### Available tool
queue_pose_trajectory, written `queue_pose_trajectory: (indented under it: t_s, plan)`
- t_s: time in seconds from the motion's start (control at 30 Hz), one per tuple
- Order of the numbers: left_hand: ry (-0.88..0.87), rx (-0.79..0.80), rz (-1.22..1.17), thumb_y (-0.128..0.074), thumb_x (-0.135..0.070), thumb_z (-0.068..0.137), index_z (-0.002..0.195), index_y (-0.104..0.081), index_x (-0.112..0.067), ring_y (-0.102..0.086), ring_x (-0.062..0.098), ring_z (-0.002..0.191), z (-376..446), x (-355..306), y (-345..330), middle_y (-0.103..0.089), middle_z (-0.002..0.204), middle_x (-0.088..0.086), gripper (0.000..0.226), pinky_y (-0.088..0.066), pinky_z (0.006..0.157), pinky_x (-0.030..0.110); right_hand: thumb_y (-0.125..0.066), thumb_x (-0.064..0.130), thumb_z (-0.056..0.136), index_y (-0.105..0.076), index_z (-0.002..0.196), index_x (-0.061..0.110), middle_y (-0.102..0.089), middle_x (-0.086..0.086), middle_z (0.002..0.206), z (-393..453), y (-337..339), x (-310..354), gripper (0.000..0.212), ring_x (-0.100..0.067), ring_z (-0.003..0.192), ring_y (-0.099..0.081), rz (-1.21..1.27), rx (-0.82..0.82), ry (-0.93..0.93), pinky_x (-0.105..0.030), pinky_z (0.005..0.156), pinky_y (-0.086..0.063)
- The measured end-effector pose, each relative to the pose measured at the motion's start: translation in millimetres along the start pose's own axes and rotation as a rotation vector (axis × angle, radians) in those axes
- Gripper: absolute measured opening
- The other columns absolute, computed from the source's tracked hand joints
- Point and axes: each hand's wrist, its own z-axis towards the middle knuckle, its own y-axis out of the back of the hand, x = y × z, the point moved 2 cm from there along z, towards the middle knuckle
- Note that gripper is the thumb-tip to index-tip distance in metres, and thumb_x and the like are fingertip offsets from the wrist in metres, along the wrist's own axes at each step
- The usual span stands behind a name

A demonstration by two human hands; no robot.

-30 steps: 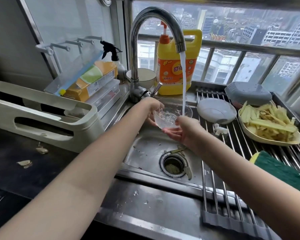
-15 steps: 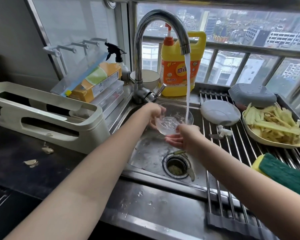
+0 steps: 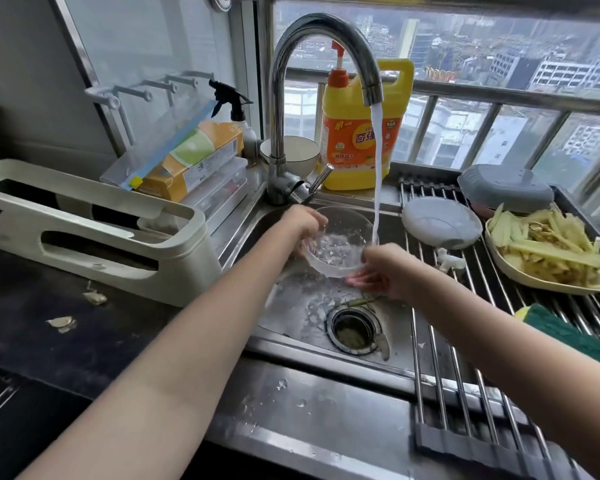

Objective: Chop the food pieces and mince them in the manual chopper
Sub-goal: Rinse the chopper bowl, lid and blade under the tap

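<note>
Both hands are over the steel sink [image 3: 291, 306], working on a clear chopper bowl [image 3: 340, 244] held under the running tap [image 3: 312, 64]. Left hand [image 3: 302, 225] grips the bowl's left rim, fingers curled over the edge and into the bowl. Right hand [image 3: 383, 268] supports the bowl's lower right side from beneath, its fingers reaching under the base with the tips showing pink through the plastic; the thumb's position is not clear. The bowl sits between the two hands, tilted toward the viewer, with water churning inside. The water stream [image 3: 377, 174] falls from the spout and lands at the bowl's right rim, just above the right hand. Directly below the bowl lies the drain strainer [image 3: 354, 329], holding some scraps. A roll-up drying rack [image 3: 465, 341] spans the right portion of the sink. On it rest a grey-white chopper lid [image 3: 442, 221], just right of the bowl, a small white part [image 3: 449, 261] near that lid, a grey lidded container [image 3: 506, 192] at the back, and a cream dish [image 3: 520, 271] heaped with pale yellow food strips [image 3: 548, 244]. A green sponge [image 3: 568, 330] lies on the rack's near right. Behind the tap stand a yellow detergent bottle [image 3: 357, 143] and a white bowl [image 3: 298, 154].
</note>
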Motion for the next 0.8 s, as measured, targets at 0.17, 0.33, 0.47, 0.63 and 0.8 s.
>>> queue_pose_trajectory:
  t_s: [0.17,0.33,0.47,0.63,0.8]
  plan:
    - [-0.105,-0.049,-0.187,-0.045,0.02,0.083,0.095,-0.065,-0.007,-0.057,0.016,0.082,1.4,3.9,2.8,-0.062,0.101,0.011,0.036,-0.048,0.068,0.021,-0.033,0.003,0.098,-0.027,0.128,-0.003,-0.063,-0.026,0.059,0.0,-21.6,-7.8,0.031,-0.028,0.04,-0.063,0.211,-0.024,0.119,-0.027,0.036,-0.05]
    - [0.037,0.139,-0.28,-0.04,0.023,0.083,0.134,-0.049,-0.011,-0.059,0.031,0.106,6.8,46.9,-19.3,-0.049,0.132,0.012,0.061,-0.057,0.055,0.034,-0.053,0.011,0.086,-0.043,0.106,0.009,-0.06,-0.009,0.089,-8.0,-1.1,31.6,0.022,-0.026,0.073,-0.062,-0.586,-0.449,0.682,-0.042,0.061,-0.055]
    - [0.135,0.218,-0.14,-0.048,0.017,0.086,0.119,-0.055,-0.008,-0.055,0.039,0.11,-9.2,24.8,-21.1,-0.047,0.129,0.017,0.042,-0.059,0.06,0.049,-0.044,-0.002,0.088,-0.051,0.089,-0.004,-0.065,-0.012,0.07,-8.9,7.4,48.3,0.007,-0.022,0.055,-0.065,-0.736,-0.327,0.458,-0.035,0.05,-0.055]
    - [0.144,0.132,-0.14,-0.034,0.021,0.089,0.128,-0.053,-0.006,-0.059,0.029,0.114,-8.2,1.3,9.0,-0.057,0.121,0.009,0.051,-0.055,0.077,0.04,-0.045,-0.001,0.09,-0.037,0.118,-0.016,-0.067,-0.021,0.058,-1.7,9.3,27.6,0.032,-0.022,0.038,-0.062,-0.5,-0.101,0.214,-0.023,0.035,-0.047]
    - [-0.07,-0.011,-0.33,-0.044,0.027,0.081,0.113,-0.062,0.004,-0.062,0.008,0.07,-3.2,0.5,16.7,-0.064,0.1,0.013,0.044,-0.051,0.058,0.015,-0.038,-0.003,0.091,-0.045,0.105,-0.019,-0.064,-0.027,0.065,-2.4,-8.8,-2.1,0.022,-0.032,0.048,-0.066,-0.204,0.055,0.038,-0.034,0.042,-0.056]
